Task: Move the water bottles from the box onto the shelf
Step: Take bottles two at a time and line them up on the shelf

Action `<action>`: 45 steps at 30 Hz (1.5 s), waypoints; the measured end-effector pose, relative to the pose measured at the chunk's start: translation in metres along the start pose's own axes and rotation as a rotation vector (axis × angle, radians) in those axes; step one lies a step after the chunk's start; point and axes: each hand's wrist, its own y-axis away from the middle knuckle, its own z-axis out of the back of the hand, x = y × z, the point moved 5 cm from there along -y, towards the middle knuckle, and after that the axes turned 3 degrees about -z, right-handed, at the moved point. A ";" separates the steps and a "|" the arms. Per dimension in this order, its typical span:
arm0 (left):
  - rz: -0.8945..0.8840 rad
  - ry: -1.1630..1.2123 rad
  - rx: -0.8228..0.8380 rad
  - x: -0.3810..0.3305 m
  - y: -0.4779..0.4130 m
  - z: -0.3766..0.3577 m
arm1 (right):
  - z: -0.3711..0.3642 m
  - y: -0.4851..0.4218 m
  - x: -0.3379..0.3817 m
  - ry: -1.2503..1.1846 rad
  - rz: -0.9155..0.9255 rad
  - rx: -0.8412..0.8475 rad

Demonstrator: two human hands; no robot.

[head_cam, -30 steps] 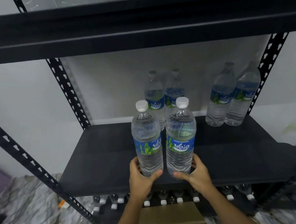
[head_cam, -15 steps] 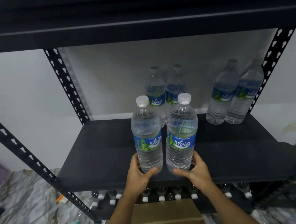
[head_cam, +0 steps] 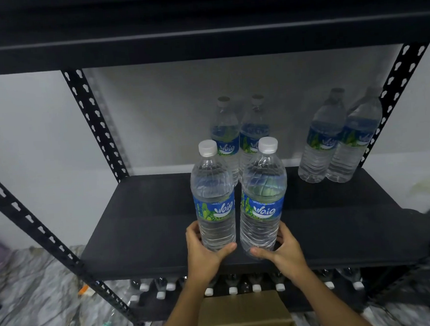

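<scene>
Two clear water bottles with white caps and blue-green labels stand upright side by side near the front of the black shelf board (head_cam: 142, 231). My left hand (head_cam: 204, 255) grips the base of the left bottle (head_cam: 213, 196). My right hand (head_cam: 282, 251) grips the base of the right bottle (head_cam: 262, 197). Behind them a pair of bottles (head_cam: 240, 135) stands at the back middle, and another pair (head_cam: 339, 139) at the back right. The cardboard box (head_cam: 242, 316) sits on the floor under my arms, its inside hidden.
An upper black shelf (head_cam: 200, 36) hangs over the bottles. Slotted black posts (head_cam: 94, 125) frame the rack. Several bottles with white caps (head_cam: 233, 290) fill the lower shelf. A marble floor (head_cam: 40, 302) with small litter lies at the left.
Both bottles have moved slightly deeper onto the shelf with my hands still on them. The view has tilted a little.
</scene>
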 end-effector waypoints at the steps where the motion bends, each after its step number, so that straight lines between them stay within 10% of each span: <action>1: -0.003 0.010 -0.001 -0.001 0.000 0.000 | 0.000 0.000 0.000 0.000 0.003 -0.004; 20: 0.100 0.042 0.302 0.017 -0.014 0.018 | 0.001 -0.002 0.002 0.020 0.052 -0.009; 45: 0.069 0.005 0.192 0.015 -0.008 0.012 | 0.000 -0.002 0.000 -0.025 0.067 -0.035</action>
